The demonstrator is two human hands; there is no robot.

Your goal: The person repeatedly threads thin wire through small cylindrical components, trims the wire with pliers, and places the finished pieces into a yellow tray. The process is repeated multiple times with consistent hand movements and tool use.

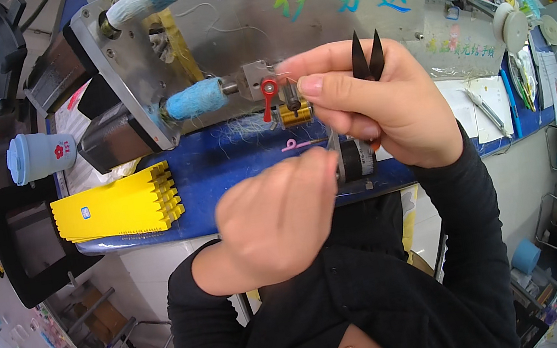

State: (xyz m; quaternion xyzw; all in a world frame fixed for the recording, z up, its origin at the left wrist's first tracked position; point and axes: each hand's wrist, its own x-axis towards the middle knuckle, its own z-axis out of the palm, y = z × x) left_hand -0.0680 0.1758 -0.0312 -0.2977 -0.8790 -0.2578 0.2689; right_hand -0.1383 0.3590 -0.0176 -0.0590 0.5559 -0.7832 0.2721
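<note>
Beside a metal winding machine [236, 34], my right hand [375, 100] pinches a fine thread [285, 73] between thumb and forefinger. Dark pointed scissors or snips [368, 58] stick up from the same hand, their tips spread apart. My left hand [279, 217], slightly blurred, is curled nearer my body; whether its fingers hold anything is not visible. Between the hands and the machine are a red lever [268, 100] and a gold-coloured spool or cylinder [295, 114]. A spindle wrapped in blue fibre [196, 100] lies left of the lever, and a pink-looped tool [301, 143] rests above my left hand.
Yellow notched cards [113, 205] are stacked at the table's left, with a light blue lidded cup [41, 155] behind them. A round black dial [357, 158] sits below my right hand. White spools [510, 28], papers, a blue pen [509, 93] and a craft knife [486, 110] are at right.
</note>
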